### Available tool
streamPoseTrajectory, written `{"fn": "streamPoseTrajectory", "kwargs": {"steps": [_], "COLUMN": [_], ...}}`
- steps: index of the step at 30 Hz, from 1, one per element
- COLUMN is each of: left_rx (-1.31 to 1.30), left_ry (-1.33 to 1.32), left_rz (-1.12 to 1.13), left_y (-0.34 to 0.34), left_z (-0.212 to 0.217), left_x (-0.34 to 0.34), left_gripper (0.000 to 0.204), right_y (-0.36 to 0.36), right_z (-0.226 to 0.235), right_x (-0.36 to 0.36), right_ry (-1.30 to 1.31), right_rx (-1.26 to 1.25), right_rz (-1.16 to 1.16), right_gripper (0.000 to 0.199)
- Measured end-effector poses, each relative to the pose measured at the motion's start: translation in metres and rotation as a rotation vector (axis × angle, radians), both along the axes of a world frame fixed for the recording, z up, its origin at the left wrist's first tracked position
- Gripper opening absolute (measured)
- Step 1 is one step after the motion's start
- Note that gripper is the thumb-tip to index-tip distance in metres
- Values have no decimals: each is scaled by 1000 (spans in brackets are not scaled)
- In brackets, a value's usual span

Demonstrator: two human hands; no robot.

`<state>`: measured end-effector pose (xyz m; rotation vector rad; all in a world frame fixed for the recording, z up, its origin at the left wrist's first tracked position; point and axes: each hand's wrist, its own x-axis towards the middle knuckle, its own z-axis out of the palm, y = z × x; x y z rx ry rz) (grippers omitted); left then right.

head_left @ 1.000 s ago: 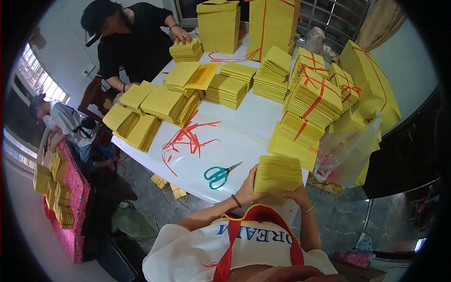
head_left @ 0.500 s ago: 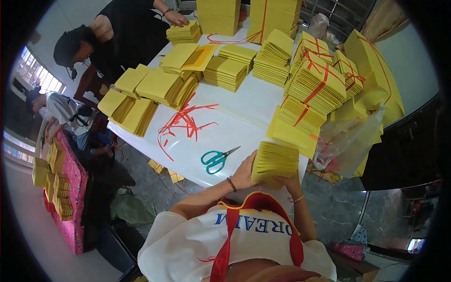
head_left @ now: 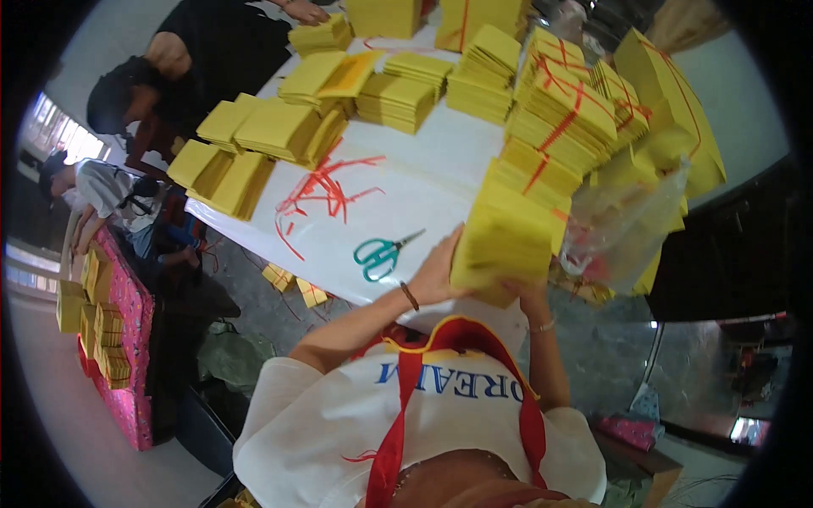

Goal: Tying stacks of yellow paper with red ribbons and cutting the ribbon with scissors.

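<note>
At the near edge of the white table I hold a thick stack of yellow paper envelopes point(head_left: 501, 254), blurred by motion. My left hand point(head_left: 436, 273) is closed on its left side, and my right hand point(head_left: 530, 296) grips the lower right corner. The fingers are partly hidden by the stack. Left of my left hand lie scissors point(head_left: 378, 257) with teal handles, blades pointing up and right. Behind them is a loose heap of red strips point(head_left: 329, 193). Just beyond the held stack, bundles tied with red strip point(head_left: 566, 114) are piled up.
Untied yellow stacks point(head_left: 275, 131) line the table's far left part. A clear plastic bag point(head_left: 622, 224) hangs at the right edge. Across the table a person in black point(head_left: 224, 59) touches a small stack. Another person point(head_left: 114, 195) sits by a pink-covered table point(head_left: 135, 339).
The stack in my hands has tilted, its broad face now showing more than its layered edges. My view has shifted slightly, so the table sits higher in it.
</note>
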<state>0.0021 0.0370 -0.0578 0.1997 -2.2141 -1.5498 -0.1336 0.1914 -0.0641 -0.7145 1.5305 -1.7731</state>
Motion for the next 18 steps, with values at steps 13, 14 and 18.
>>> {"fn": "streamPoseTrajectory", "kwargs": {"steps": [13, 14, 18], "left_rx": [195, 196, 455], "left_ry": [-135, -140, -192], "left_rz": [8, 2, 0], "left_y": [15, 16, 23], "left_z": [2, 0, -7], "left_x": [-3, -4, 2], "left_gripper": [103, 103, 98], "right_y": [-9, -10, -6], "right_z": [35, 33, 19], "right_x": [-8, -10, -6], "right_ry": [-156, -161, -304], "right_rx": [-30, -29, 18], "right_rz": [-25, -31, 14], "right_gripper": [69, 69, 65]}}
